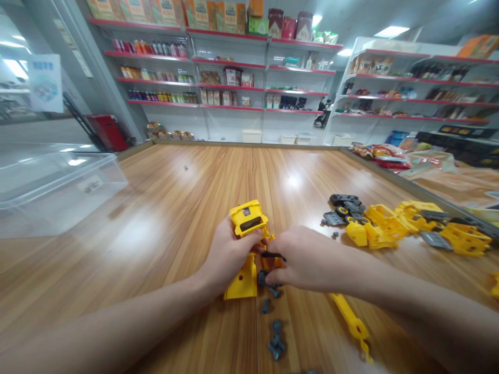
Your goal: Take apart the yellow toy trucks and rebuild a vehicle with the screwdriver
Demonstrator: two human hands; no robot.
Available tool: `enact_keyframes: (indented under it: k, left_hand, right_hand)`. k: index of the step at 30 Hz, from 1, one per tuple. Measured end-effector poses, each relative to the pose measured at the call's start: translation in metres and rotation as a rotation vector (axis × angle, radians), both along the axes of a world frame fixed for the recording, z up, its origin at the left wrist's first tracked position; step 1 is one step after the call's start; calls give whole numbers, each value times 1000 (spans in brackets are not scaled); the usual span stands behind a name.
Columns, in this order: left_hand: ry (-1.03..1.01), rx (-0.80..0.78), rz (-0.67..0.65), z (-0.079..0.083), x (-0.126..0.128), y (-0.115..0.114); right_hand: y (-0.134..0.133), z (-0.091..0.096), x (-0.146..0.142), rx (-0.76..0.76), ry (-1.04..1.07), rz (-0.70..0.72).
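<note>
My left hand (228,254) is wrapped round a yellow toy vehicle body (248,219), which rests on the wooden table (163,208) at centre. My right hand (307,259) is closed in a pinch against the body's lower side, its fingertips on a small dark grey part (268,276). Several loose grey screws (275,337) lie just in front of both hands. A long yellow toy arm piece (353,322) lies under my right forearm.
A heap of yellow and dark grey toy parts (393,223) lies to the right. A clear plastic bin (50,182) stands at the left. Store shelves (234,78) with goods line the back, and packaged goods (380,155) sit at the far right.
</note>
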State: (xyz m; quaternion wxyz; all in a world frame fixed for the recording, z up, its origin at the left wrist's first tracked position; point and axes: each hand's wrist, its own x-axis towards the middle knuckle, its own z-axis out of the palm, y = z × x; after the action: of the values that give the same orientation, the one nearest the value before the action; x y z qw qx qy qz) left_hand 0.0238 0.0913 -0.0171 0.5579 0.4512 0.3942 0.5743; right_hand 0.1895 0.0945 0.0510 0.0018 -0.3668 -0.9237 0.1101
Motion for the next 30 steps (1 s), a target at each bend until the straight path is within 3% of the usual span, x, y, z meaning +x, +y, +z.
enact_keyframes:
  k: [8, 12, 19, 23, 28, 30]
  left_hand:
    - [-169, 21, -4, 2, 0, -1]
    - [-269, 64, -17, 5, 3, 2]
    - [-215, 45, -12, 6, 5, 2]
    - [-131, 63, -6, 3, 4, 1]
    - [-68, 108, -10, 1, 4, 1]
    - [-36, 114, -27, 2, 5, -1]
  right_hand:
    - [-1, -11, -6, 69, -4, -50]
    - [-2, -17, -8, 34, -50, -51]
    - [-4, -21, -9, 30, -58, 17]
    - [1, -8, -1, -33, 17, 61]
    - [12, 29, 17, -320, 283, -83]
    - [17, 38, 21, -354, 435, -155]
